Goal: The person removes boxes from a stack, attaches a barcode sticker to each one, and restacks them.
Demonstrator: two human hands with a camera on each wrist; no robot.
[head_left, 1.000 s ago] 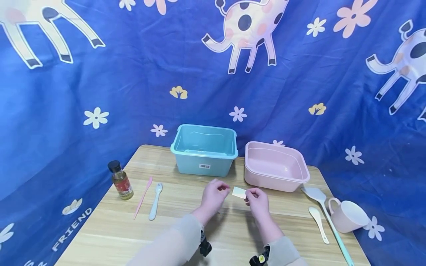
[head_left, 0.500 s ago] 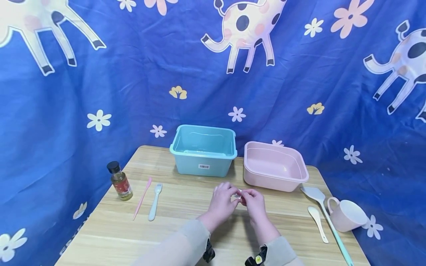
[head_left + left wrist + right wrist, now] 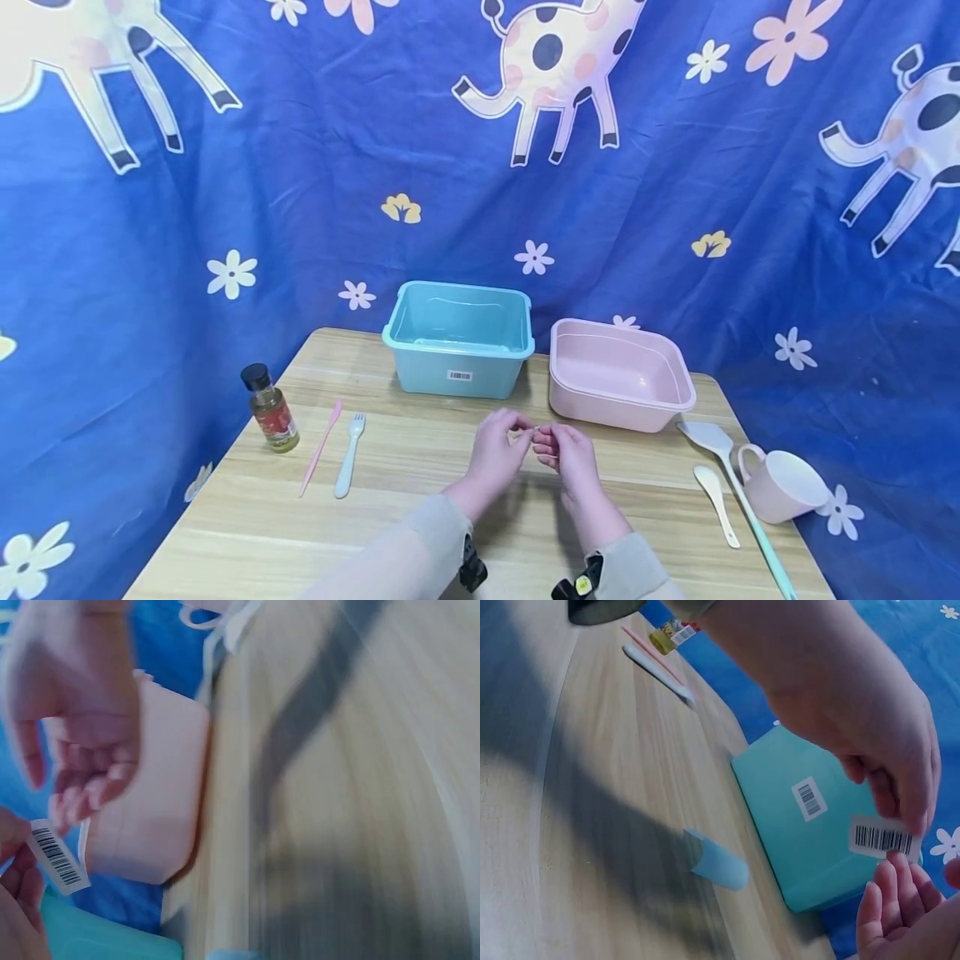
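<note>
A white barcode label (image 3: 883,838) is pinched between the thumb and fingers of my left hand (image 3: 495,454). Its printed side shows in both wrist views; from the head it is a mere sliver between the hands. My right hand (image 3: 573,458) is close beside it, fingers loosely bent and holding nothing. In the left wrist view the right hand (image 3: 75,712) looks apart from the label; in the right wrist view its fingertips overlap the label's edge, and contact is unclear. Both hands are over the wooden table (image 3: 405,533), in front of the teal bin (image 3: 457,367) and pink bin (image 3: 615,404).
A brown-yellow bottle (image 3: 272,412), pink knife (image 3: 321,450) and light blue fork (image 3: 350,457) are on the left. On the right are a spatula (image 3: 750,500), white spoon (image 3: 716,504) and tipped pink mug (image 3: 783,487). A light blue curved piece (image 3: 718,860) stands near the teal bin.
One second ago the right hand held the label, with the left hand apart. The left hand moved right to meet it. Now the left hand pinches the label and the right fingers have released it.
</note>
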